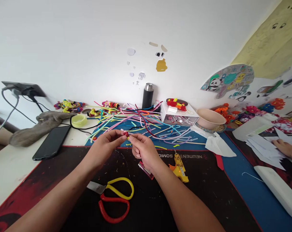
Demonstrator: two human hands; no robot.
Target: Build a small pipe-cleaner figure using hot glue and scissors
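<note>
Above the far part of the black desk mat, my left hand [110, 143] and my right hand [144, 149] meet, thumbs and forefingers pinched. Between the fingertips sits a small dark red pipe-cleaner piece [126, 133], with a bit of yellow at its lower side. Fingers cover most of it, so its full shape is hidden. Scissors [120, 187] with one yellow and one red handle lie below my hands. Right of my right wrist rests a yellow glue gun [180, 169]. Partly behind that wrist is a small red and clear item [146, 170], perhaps a lighter.
Many loose pipe cleaners [146, 120] spread behind my hands, before a black thermos [148, 96]. A phone [51, 142] and a roll of tape [79, 121] lie left. A white box [178, 114] and a bowl [210, 120] stand right. Another person's hand [287, 149] touches papers.
</note>
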